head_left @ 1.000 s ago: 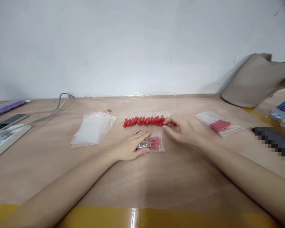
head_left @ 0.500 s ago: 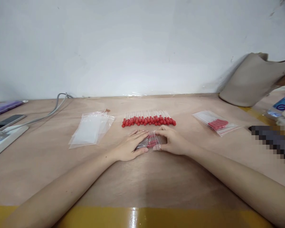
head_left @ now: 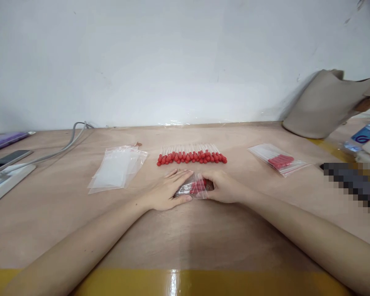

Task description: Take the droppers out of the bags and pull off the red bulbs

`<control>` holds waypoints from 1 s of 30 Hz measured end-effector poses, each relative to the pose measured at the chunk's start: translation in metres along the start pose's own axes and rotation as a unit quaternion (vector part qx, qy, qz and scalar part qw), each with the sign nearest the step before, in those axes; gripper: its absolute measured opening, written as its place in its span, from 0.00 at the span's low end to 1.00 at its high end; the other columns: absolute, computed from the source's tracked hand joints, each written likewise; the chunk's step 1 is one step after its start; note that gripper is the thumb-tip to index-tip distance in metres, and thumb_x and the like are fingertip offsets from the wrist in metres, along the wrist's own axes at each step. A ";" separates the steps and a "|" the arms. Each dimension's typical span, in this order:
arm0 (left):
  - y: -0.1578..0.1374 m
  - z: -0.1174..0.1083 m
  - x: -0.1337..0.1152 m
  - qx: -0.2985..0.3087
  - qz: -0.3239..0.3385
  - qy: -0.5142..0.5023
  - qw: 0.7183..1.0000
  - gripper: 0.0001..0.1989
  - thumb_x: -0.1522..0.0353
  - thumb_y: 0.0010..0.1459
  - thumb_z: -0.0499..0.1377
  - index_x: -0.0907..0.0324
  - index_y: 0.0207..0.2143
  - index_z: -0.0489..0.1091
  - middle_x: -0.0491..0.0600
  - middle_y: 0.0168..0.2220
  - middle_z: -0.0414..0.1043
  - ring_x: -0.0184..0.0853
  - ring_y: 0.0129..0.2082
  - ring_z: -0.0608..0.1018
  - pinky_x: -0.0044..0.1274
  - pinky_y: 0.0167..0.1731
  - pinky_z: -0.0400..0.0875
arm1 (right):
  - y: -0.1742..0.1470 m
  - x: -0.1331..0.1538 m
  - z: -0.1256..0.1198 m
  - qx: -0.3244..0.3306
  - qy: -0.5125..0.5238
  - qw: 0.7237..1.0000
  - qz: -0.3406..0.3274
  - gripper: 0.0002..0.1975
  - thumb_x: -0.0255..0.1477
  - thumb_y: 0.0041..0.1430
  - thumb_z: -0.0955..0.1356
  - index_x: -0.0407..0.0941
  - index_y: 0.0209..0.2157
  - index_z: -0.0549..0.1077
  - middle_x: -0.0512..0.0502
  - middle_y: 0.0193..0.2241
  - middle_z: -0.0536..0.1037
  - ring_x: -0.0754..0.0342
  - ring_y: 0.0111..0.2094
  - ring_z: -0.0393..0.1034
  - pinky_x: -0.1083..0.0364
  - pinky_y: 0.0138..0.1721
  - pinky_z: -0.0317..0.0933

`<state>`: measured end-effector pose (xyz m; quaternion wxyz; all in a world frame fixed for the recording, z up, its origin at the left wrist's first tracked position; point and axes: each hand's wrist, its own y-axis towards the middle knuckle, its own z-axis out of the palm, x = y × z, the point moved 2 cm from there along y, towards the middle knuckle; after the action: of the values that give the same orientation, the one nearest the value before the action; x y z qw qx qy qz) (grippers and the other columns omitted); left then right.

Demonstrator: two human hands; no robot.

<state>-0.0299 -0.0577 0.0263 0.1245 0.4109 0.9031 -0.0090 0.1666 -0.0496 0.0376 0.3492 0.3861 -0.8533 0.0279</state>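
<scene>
A small clear zip bag (head_left: 185,188) lies on the table between my hands, with several red-tipped sticks (head_left: 198,187) inside. My left hand (head_left: 167,192) rests flat over the bag's left part, its fingers stretched out and its thumb apart along the near edge. At the bag's right end, where its opening is, the curled thumb and fingers of my right hand (head_left: 223,186) grip the plastic. Just beyond the hands is a row of loose red-tipped, pale sticks (head_left: 191,157), tips toward me. The bag's left end is hidden under my left hand.
Flat clear zip bags (head_left: 115,170) are stacked on the left. To the right lies a bag holding red-tipped sticks (head_left: 279,160). A beige container (head_left: 316,107) stands at the back right, near a bottle (head_left: 365,133). A grey cable (head_left: 61,151) and a power strip (head_left: 10,185) are at far left.
My right hand has shifted slightly right at the bag's end, and the red tips show more plainly inside. The left hand stays in place over the bag.
</scene>
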 end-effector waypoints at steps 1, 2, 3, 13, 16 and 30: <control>0.000 0.000 0.000 0.000 -0.001 0.000 1.000 0.35 0.52 0.59 0.46 0.59 0.62 0.39 0.54 0.62 0.47 0.40 0.62 0.50 0.37 0.60 0.44 | 0.000 0.000 0.000 0.001 0.013 1.000 0.005 0.09 0.33 0.49 0.69 0.41 0.31 0.70 0.50 0.26 0.72 0.58 0.26 0.63 0.59 0.27 0.56; 0.000 0.000 0.000 0.000 -0.002 0.000 1.000 0.35 0.52 0.59 0.46 0.60 0.62 0.38 0.54 0.62 0.47 0.40 0.62 0.50 0.37 0.60 0.44 | -0.001 -0.001 0.000 0.001 0.032 0.999 0.012 0.09 0.32 0.49 0.68 0.41 0.32 0.71 0.51 0.26 0.72 0.58 0.26 0.63 0.59 0.26 0.56; 0.000 -0.001 -0.001 0.001 -0.003 0.000 1.000 0.35 0.52 0.59 0.46 0.60 0.62 0.38 0.54 0.62 0.47 0.40 0.62 0.50 0.37 0.60 0.44 | -0.001 -0.002 0.001 0.001 0.058 0.998 0.018 0.09 0.31 0.49 0.69 0.41 0.33 0.71 0.51 0.26 0.73 0.59 0.26 0.64 0.59 0.26 0.57; 0.000 -0.002 -0.002 0.007 -0.012 0.004 1.000 0.35 0.52 0.59 0.45 0.59 0.62 0.39 0.54 0.62 0.47 0.41 0.62 0.50 0.37 0.59 0.46 | -0.006 -0.024 -0.004 0.014 0.462 0.845 0.271 0.13 0.24 0.42 0.72 0.42 0.33 0.69 0.51 0.26 0.74 0.60 0.26 0.71 0.60 0.28 0.69; 0.000 -0.001 -0.002 0.006 -0.008 0.002 1.000 0.34 0.52 0.59 0.45 0.57 0.62 0.38 0.52 0.63 0.44 0.40 0.62 0.49 0.37 0.60 0.44 | -0.005 -0.026 -0.007 0.000 0.521 0.809 0.272 0.08 0.27 0.47 0.71 0.41 0.30 0.70 0.48 0.29 0.75 0.60 0.29 0.72 0.61 0.31 0.70; -0.001 -0.003 -0.003 0.077 -0.003 0.021 0.997 0.32 0.51 0.59 0.44 0.45 0.61 0.34 0.47 0.64 0.27 0.46 0.63 0.35 0.43 0.58 0.37 | -0.006 -0.039 -0.038 -0.118 0.475 0.811 0.319 0.02 0.22 0.51 0.68 0.42 0.29 0.71 0.47 0.30 0.77 0.58 0.33 0.73 0.59 0.37 0.70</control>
<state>-0.0295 -0.0599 0.0299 0.0738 0.4166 0.9034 -0.0700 0.2110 -0.0168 0.0409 0.7256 -0.0139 -0.6528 0.2170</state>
